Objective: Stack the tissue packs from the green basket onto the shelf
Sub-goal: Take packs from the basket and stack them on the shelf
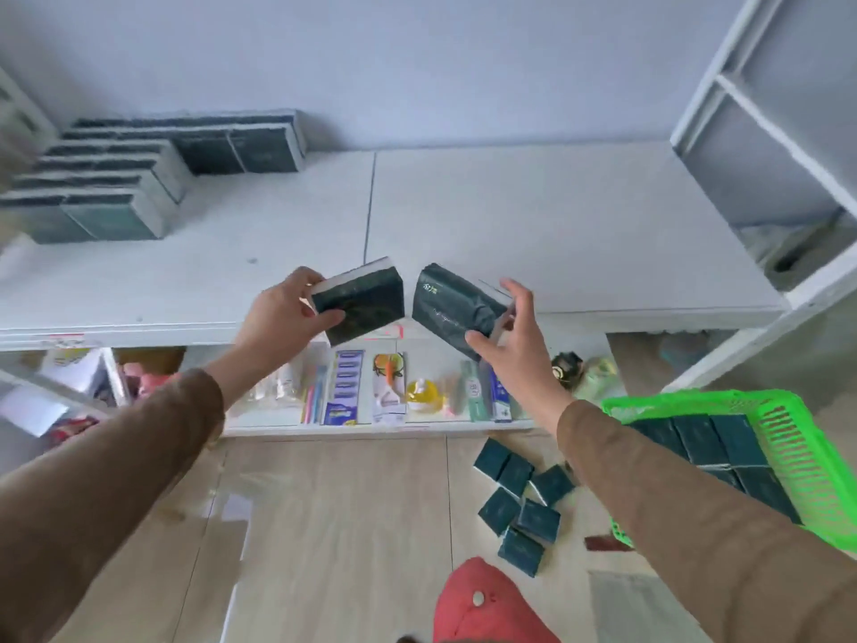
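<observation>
Dark glossy rectangular tissue packs

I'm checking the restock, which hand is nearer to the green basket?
Right. The right hand, holding a tissue pack, is up-left of the green basket; the left hand, holding another pack, is farther left.

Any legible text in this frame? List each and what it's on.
None reads for certain.
Pack in the right hand: pale characters on the tissue pack, too blurred to read.
Pack in the left hand, tissue pack: no readable print.
Hanging goods on the lower shelf: labels too small.
Shelf-edge price tags: blurred.
</observation>
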`<act>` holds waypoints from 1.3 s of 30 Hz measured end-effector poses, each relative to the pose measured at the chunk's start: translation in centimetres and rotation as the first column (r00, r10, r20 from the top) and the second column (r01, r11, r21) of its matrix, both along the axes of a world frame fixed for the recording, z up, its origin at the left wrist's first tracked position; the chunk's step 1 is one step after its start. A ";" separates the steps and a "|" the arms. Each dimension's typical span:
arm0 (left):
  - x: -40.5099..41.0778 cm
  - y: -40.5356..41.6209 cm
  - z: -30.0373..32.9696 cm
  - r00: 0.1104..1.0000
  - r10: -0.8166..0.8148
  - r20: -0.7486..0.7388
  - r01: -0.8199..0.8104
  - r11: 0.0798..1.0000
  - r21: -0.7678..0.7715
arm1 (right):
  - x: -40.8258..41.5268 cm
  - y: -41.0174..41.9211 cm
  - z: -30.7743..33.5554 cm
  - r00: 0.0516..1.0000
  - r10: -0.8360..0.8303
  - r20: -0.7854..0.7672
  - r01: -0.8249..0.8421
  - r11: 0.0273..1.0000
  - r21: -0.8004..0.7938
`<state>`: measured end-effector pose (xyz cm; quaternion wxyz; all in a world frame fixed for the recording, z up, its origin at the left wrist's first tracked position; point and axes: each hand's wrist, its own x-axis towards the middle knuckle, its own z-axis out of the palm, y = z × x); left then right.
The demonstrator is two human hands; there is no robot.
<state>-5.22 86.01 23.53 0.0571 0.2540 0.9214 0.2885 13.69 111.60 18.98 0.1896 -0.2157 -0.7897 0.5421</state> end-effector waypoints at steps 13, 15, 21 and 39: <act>-25.8 -8.7 1.9 0.995 0.081 -0.062 -0.089 0.984 -0.152 | -27.3 -4.5 -0.6 0.995 0.101 -0.001 -0.100 0.986 -0.133; -29.7 -9.1 1.9 0.990 0.110 -0.087 -0.123 0.980 -0.157 | -31.5 -4.3 -0.7 0.993 0.119 0.007 -0.117 0.984 -0.137; -40.0 -9.7 2.5 0.980 0.144 -0.138 -0.169 0.967 -0.190 | -41.9 -4.8 -0.4 0.990 0.142 0.009 -0.139 0.978 -0.159; -54.1 -10.6 -0.3 0.961 -0.175 -0.215 0.102 0.945 -0.312 | -55.9 -11.3 -3.4 0.984 -0.087 0.153 0.089 0.996 -0.004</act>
